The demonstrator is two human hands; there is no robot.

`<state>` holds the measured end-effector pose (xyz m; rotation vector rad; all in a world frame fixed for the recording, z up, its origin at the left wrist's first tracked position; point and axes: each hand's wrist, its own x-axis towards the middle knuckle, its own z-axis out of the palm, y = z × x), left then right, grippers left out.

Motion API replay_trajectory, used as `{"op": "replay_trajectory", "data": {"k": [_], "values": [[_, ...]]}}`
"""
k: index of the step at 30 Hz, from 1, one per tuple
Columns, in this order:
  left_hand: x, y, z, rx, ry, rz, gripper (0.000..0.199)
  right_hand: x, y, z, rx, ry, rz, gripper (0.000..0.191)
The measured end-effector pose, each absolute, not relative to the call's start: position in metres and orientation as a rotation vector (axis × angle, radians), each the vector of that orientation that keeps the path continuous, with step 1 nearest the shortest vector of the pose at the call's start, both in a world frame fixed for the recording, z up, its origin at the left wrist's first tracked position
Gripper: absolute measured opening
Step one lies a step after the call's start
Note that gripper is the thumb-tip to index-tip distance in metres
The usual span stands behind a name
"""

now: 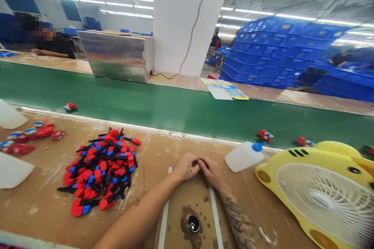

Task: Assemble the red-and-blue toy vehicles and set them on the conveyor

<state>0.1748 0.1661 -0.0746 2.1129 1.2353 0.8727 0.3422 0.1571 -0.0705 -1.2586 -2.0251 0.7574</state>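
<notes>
Black cup [193,224] on desk [150,198], between white strips [216,218], below both hands. Left hand [186,166] and right hand [210,169] meet, fingers curled; can't tell if gripping. Red-blue-black parts [102,167] heaped left; bottle [244,157], yellow fan [321,198] right.

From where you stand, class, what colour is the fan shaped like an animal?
The fan's casing is yellow, shown best in the head view.
</notes>
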Motion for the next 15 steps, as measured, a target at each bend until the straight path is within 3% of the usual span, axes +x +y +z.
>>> {"op": "replay_trajectory", "data": {"k": [15], "values": [[0.1728,0.1649,-0.0673,2.046,1.167,0.925,0.012,0.3418,0.1555,-0.0678,-1.222,-1.974,0.813,0.027]]}}
